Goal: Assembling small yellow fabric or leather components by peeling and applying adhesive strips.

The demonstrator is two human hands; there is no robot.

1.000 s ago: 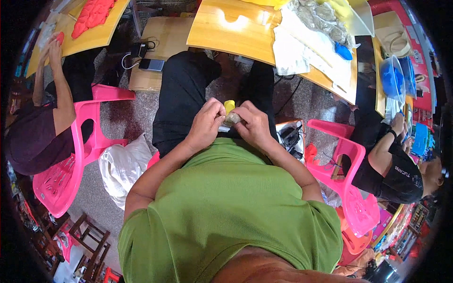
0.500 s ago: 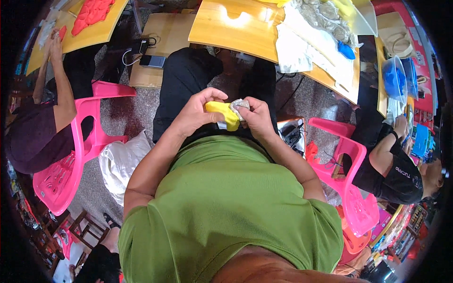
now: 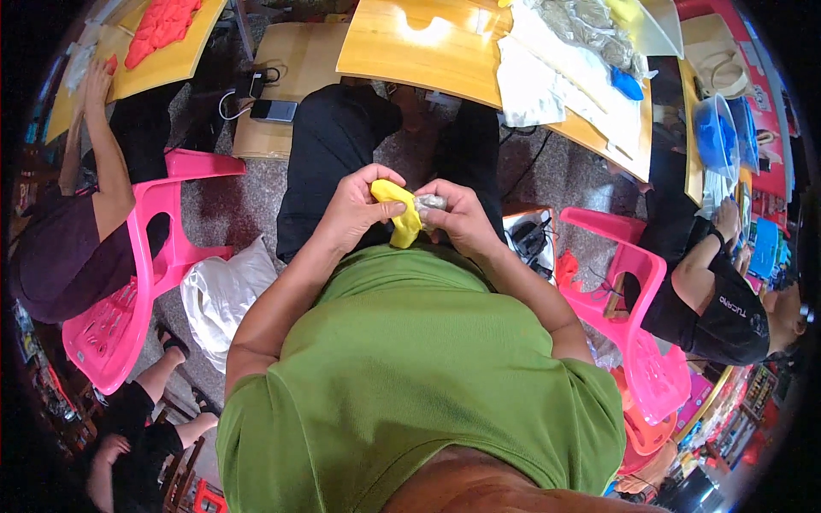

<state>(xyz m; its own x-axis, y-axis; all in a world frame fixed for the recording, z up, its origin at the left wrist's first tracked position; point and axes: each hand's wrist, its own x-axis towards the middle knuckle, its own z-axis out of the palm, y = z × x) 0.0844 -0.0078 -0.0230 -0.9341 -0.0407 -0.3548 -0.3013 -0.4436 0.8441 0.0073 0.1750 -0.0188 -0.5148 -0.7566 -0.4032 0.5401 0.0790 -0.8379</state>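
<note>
Over my lap, my left hand (image 3: 352, 209) pinches a limp yellow piece (image 3: 405, 226), fabric or thin rubber, between thumb and fingers. Its lower end hangs down in front of my green shirt. My right hand (image 3: 462, 221) grips a small grey, shiny crumpled lump (image 3: 431, 203), which seems wrapped in clear plastic. The lump touches the right edge of the yellow piece; whether part of it sits inside, I cannot tell.
Ahead stands a wooden table (image 3: 419, 51) with a pile of similar grey lumps (image 3: 577, 30), a white cloth (image 3: 530, 90) and a blue piece (image 3: 627, 83). Pink chairs (image 3: 162, 231) flank me, with people at both sides. A white sack (image 3: 227, 291) lies left.
The yellow piece has turned more upright, and its lower end hangs nearer my shirt. My right fingers have shifted on the grey lump. At lower left, another person's legs show more.
</note>
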